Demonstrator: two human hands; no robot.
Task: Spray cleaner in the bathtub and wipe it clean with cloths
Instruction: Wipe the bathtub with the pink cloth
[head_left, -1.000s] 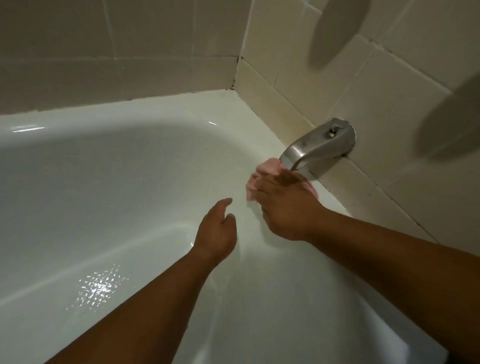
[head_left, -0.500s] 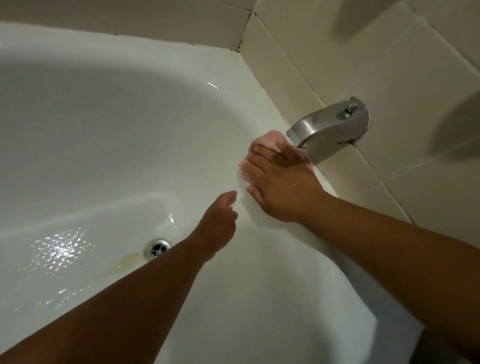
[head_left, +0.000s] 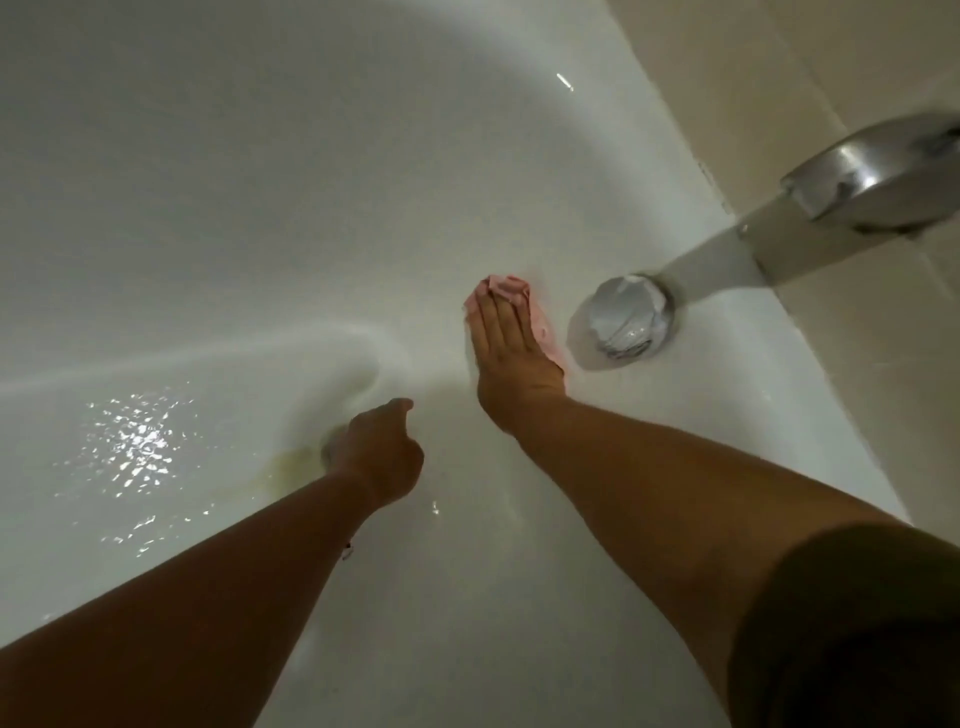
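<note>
While the right hand (head_left: 511, 358) lies flat on the pink cloth (head_left: 511, 285), with fingers straight and close together, it presses the cloth against the sloped end wall of the tub (head_left: 260, 208). The fingertips point up the wall, and the cloth shows above them and along the right edge of the palm. The right arm is stretched almost fully, from a dark sleeve (head_left: 857, 623) at the lower right corner. Just beside the cloth, on its right but not touching it, sits the round chrome plate (head_left: 623, 317), and higher on the right the spout (head_left: 872, 176) comes out of the tiled wall (head_left: 779, 62). The left hand (head_left: 382, 457) hangs lower, over the bottom of the tub, well apart from the cloth. Its fingers are loosely curled and hold nothing, with the thumb pointing forward. The left arm is extended too, crossing from the lower left corner. A yellowish stain (head_left: 285, 467) lies on the tub floor just left of this hand, and wet glints (head_left: 130, 436) shine further left.
</note>
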